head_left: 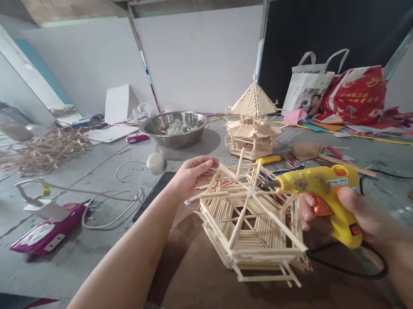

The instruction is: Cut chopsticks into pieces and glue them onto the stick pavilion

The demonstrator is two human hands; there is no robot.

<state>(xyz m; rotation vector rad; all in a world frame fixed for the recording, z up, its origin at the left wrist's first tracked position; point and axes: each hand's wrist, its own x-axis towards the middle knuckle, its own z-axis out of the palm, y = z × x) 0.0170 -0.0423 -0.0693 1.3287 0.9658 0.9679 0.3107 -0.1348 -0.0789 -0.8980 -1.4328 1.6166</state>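
My right hand (351, 207) grips a yellow hot glue gun (308, 180) by its handle. The gun's nozzle points left, at the centre joint where several sticks meet on top of a six-sided stick model (241, 222). My left hand (195, 171) is at the model's far left corner, fingers bent around the stick ends there; part of the fingers is hidden. Behind the model stands a tiered stick pavilion (254, 101) with a pointed roof. A yellow-handled tool (268, 160) lies between the two.
A steel bowl (173, 128) stands at the back. On the left are a purple power strip (51, 229) with a white charger and cable, a dark phone-like slab (153, 196) and a pile of thin strips (47, 146). Bags (355, 96) and coloured paper lie back right.
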